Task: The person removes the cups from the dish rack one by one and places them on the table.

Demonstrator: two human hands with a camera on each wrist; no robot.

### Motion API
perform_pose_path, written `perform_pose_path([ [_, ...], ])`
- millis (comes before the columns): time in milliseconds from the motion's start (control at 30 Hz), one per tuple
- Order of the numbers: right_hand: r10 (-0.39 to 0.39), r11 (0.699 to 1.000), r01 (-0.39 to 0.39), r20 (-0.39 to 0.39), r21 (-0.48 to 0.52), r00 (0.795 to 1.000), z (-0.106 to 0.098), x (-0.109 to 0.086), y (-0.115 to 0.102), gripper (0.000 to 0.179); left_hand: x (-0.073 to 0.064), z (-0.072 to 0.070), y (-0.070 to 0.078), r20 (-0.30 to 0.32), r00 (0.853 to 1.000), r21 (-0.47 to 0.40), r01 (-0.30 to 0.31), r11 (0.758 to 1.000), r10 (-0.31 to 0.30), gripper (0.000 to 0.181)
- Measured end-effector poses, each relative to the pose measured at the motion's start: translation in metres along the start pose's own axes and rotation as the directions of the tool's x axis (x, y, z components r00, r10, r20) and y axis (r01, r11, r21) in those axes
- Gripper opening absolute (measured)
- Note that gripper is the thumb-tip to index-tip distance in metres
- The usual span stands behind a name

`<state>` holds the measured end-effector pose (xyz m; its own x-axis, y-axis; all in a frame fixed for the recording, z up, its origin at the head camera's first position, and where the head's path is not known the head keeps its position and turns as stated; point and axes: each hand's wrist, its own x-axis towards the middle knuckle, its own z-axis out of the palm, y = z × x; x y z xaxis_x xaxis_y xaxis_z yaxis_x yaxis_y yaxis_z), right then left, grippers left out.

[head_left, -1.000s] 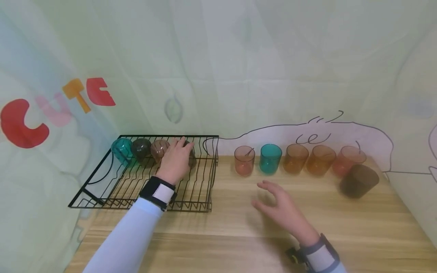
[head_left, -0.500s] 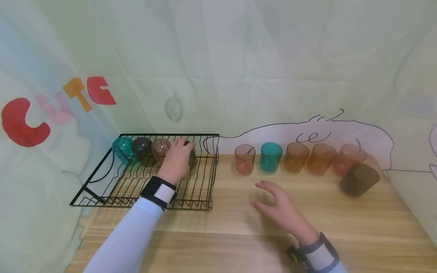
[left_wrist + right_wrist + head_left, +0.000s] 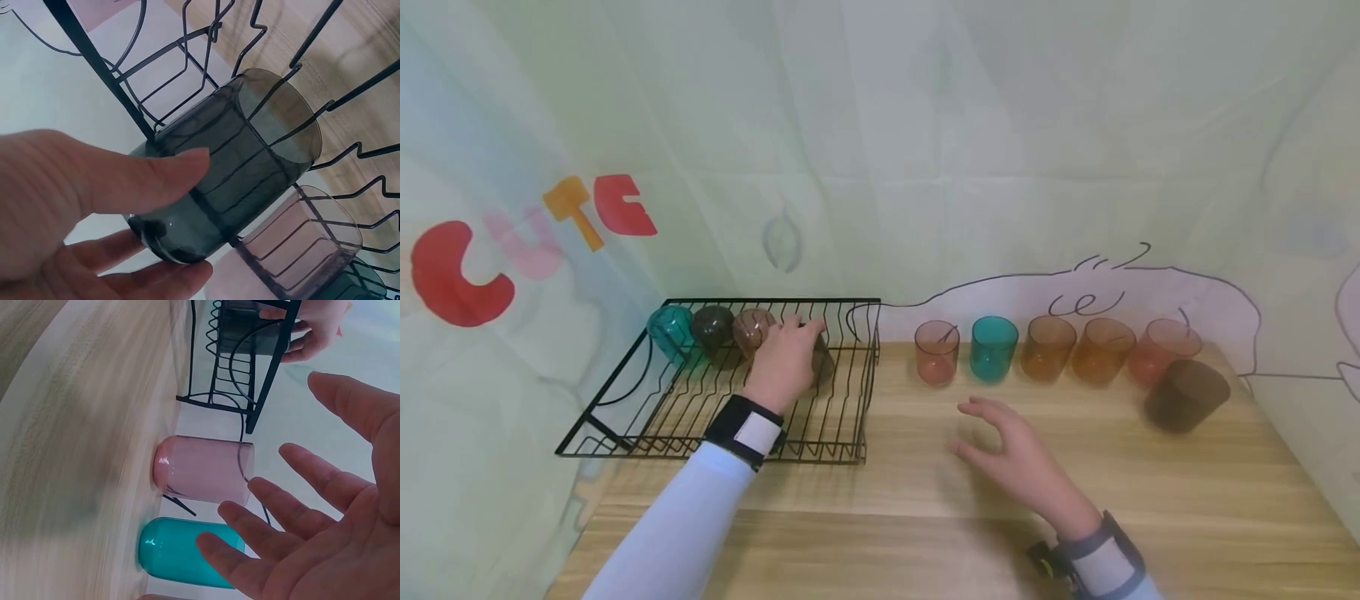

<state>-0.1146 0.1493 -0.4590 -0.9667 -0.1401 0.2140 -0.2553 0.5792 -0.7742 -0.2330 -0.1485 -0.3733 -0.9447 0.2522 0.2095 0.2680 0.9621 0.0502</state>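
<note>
1. The wood-grain worktop (image 3: 917, 533) carries, at its back left, a black wire rack (image 3: 775, 300) and, towards its back right corner, a row of six translucent tumblers (image 3: 1051, 350).
2. Your left hand (image 3: 782, 362) is at the rack's back edge, towards its right corner, pinching a rounded dark grey see-through tumbler (image 3: 240, 165) between thumb and fingers.
3. Your right hand (image 3: 1011, 454) holds nothing, fingers spread above the worktop in front of the row, well right of the rack; the left is plainly nearer the dark grey tumbler.
4. The relation that counts, I judge, is that tumbler's long axis: it runs from your left palm to the wires, closed base palmward, mouth rackward. Whether its rim bears on the wires, I cannot tell.
5. The left wrist view shows your thumb along its wall and the mouth end, both hidden from the head view, with a pinkish tumbler (image 3: 306, 244) just beside.
</note>
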Motion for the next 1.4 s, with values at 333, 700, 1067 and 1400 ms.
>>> perform_pose_path([
  [333,0.023,1.000,-0.023,0.012,0.019,1.000,-0.005,0.001,-0.003,0.069,-0.009,-0.019,0.005,-0.065,0.998,0.047,-0.004,0.999,0.007,0.059],
  [700,0.056,0.997,-0.055,-0.020,0.059,0.998,-0.014,0.001,-0.009,0.071,-0.027,-0.048,0.030,-0.237,0.971,-0.138,0.001,0.990,-0.034,0.066],
  [1067,0.103,0.984,-0.094,-0.049,0.152,0.993,-0.015,0.003,-0.010,0.069,-0.044,-0.041,0.061,-0.334,0.938,-0.515,-0.098,0.852,-0.094,0.067],
  [1400,0.136,0.978,-0.127,-0.047,0.164,0.990,-0.016,0.002,-0.013,0.067,-0.057,-0.015,0.099,-0.220,0.958,-0.807,-0.072,0.586,-0.185,0.068],
])
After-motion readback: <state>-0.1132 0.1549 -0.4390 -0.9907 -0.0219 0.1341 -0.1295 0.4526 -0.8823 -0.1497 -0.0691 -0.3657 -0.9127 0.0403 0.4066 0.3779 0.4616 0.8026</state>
